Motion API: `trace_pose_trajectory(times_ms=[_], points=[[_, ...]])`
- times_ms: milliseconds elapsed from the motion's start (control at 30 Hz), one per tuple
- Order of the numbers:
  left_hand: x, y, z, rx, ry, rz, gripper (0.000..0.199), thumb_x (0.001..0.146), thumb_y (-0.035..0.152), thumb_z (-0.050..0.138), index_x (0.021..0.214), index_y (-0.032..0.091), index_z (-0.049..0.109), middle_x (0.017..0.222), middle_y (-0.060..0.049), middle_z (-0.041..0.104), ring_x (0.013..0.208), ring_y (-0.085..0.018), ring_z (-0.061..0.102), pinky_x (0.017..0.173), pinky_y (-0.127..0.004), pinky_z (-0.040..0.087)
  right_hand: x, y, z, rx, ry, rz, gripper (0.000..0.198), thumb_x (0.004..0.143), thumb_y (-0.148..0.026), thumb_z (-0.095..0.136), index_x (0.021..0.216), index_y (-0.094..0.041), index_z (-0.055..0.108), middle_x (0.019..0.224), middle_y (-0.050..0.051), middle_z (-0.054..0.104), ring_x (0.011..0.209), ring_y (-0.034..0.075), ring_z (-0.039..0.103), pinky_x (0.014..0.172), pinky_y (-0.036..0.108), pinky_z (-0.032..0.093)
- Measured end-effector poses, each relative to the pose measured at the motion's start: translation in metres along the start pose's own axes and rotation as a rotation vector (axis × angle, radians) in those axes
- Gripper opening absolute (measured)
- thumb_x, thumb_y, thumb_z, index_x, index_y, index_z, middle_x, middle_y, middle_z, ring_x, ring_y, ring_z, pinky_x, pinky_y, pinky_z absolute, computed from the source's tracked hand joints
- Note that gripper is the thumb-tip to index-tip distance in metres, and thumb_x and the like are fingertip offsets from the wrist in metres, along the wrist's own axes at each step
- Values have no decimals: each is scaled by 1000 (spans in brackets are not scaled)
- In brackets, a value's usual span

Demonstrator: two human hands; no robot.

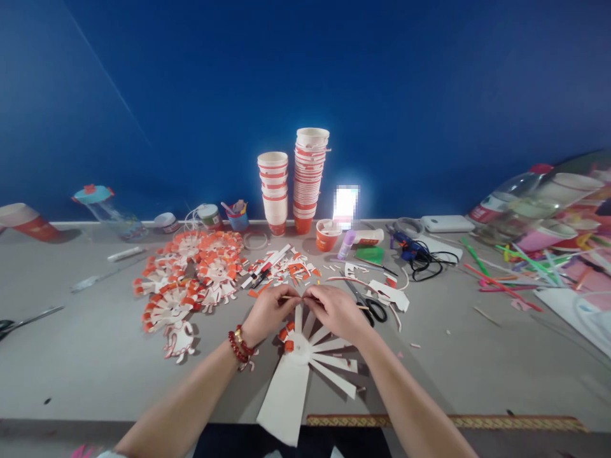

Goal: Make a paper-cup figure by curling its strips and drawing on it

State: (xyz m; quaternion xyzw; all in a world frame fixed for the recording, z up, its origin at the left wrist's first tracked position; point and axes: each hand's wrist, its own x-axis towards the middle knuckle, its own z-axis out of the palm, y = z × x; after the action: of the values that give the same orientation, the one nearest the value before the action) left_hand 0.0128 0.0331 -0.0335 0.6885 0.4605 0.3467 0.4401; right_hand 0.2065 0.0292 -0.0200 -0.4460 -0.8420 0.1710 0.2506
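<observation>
A paper cup cut into strips lies splayed out, white inside up, with narrow strips fanned to the right and one wide flap pointing toward me. Two strips at its left are curled, showing orange-red. My left hand, with red bead bracelets at the wrist, pinches the tip of an upright strip. Close beside it, my right hand is also closed at that tip. A thin wooden stick pokes out from under my right hand and seems to run across to the left fingers. Fingertips hide the strip's end.
Cut-cup figures are piled at left. Behind my hands are paper scraps, two tall cup stacks, a glue stick and a bright screen. Scissors lie right, near a blue glue gun. Bottles and cups crowd the far right.
</observation>
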Motion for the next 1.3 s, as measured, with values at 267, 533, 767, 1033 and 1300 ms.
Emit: trace_pose_trajectory(times_ms=[267, 533, 767, 1033, 1300], points=[[1, -6, -1, -165, -41, -101, 25, 82, 40, 62, 82, 15, 64, 62, 1, 57, 55, -11, 49, 52, -21, 38, 1, 4, 3, 53, -4, -14, 10, 92, -15, 52, 85, -21, 56, 74, 0, 62, 68, 15, 56, 62, 23, 37], [3, -6, -3, -142, -61, -51, 27, 82, 42, 62, 79, 15, 63, 63, 2, 55, 56, -10, 47, 53, -21, 37, 1, 1, 2, 82, 3, -34, 11, 92, -17, 50, 84, -20, 56, 74, 2, 62, 67, 15, 56, 61, 24, 38], [1, -4, 2, -212, -87, -97, 30, 84, 46, 59, 80, 16, 62, 58, 3, 54, 52, -10, 48, 51, -21, 38, 0, 4, 0, 59, 15, -51, 10, 93, -16, 49, 88, -21, 57, 78, 2, 63, 72, 16, 58, 65, 24, 39], [0, -1, 3, -318, -86, -179, 32, 79, 46, 65, 72, 16, 57, 57, 2, 55, 50, -9, 47, 50, -21, 35, 0, 2, 2, 8, 27, -109, 10, 92, -16, 50, 85, -21, 57, 75, 2, 63, 70, 16, 56, 64, 25, 37], [-1, 0, 2, -389, -110, -204, 32, 77, 45, 68, 72, 15, 57, 60, 1, 55, 55, -10, 49, 53, -21, 35, -1, 0, -2, 17, 35, -119, 9, 91, -16, 52, 85, -21, 57, 76, 2, 63, 71, 16, 56, 64, 25, 38]])
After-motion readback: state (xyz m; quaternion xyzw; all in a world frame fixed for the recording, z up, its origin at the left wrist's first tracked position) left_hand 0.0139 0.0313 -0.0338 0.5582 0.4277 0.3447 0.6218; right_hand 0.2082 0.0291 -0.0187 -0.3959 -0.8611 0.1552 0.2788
